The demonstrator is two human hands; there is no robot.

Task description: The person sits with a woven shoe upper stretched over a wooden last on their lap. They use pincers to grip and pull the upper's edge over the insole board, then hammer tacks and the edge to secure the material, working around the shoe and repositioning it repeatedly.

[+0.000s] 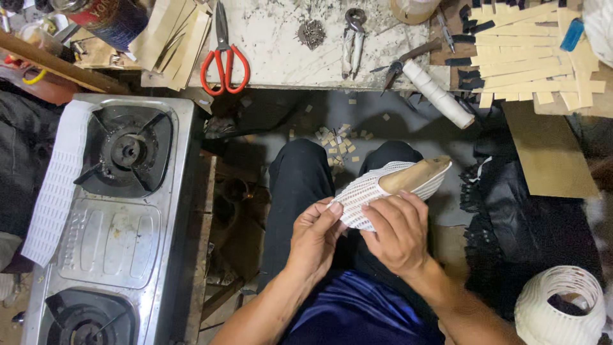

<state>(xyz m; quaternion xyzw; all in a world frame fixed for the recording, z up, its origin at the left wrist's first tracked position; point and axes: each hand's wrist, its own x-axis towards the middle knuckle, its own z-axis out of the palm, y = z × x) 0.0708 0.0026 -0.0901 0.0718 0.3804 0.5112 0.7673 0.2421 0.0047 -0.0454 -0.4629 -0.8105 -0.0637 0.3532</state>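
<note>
A small shoemaking workshop is showing here. Red-handled scissors (225,61), pliers (353,35), a heap of small nails (311,33) and cut tan strips (523,54) are lying on a worn workbench (281,45). A steel gas stove (115,211) is standing alongside, and scraps (338,142) are littering the floor.

Both hands (357,233) together, fingers (332,214) curled
</note>
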